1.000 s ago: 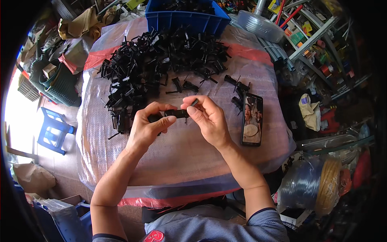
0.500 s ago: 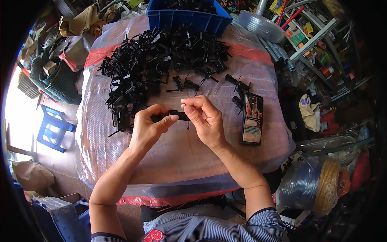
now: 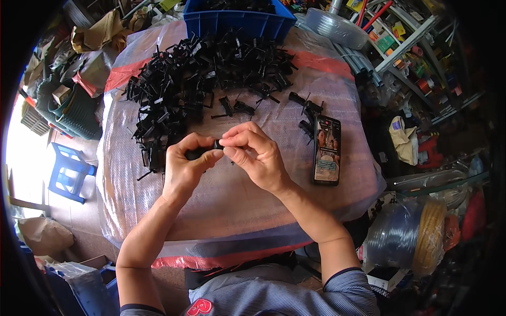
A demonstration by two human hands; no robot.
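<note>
Between my hands, over the covered work surface, is a small black plastic part [image 3: 217, 144]. My left hand [image 3: 184, 160] is closed around it, with the thumb in front and the curled fingers behind. My right hand [image 3: 259, 158] pinches with thumb and fingertips right at the part's right end. Whatever lies inside that pinch is hidden by the fingers. Beyond my hands spreads a large heap of similar black plastic parts [image 3: 179, 84] with thin stems. A few loose black parts [image 3: 243, 108] lie apart from the heap, nearer my right hand.
A blue crate [image 3: 240, 23] holding more black parts stands at the far edge. To the right, a phone [image 3: 327, 150] leans over loose parts on the woven plastic sheet [image 3: 226, 210]. Coiled tubing [image 3: 392, 237] stands at right; a blue stool [image 3: 71, 171] is on the floor at left.
My right hand has moved left and its fingertips have come down to the black part's end. Before, they pinched a tiny item above it. The whole view has shifted slightly.
</note>
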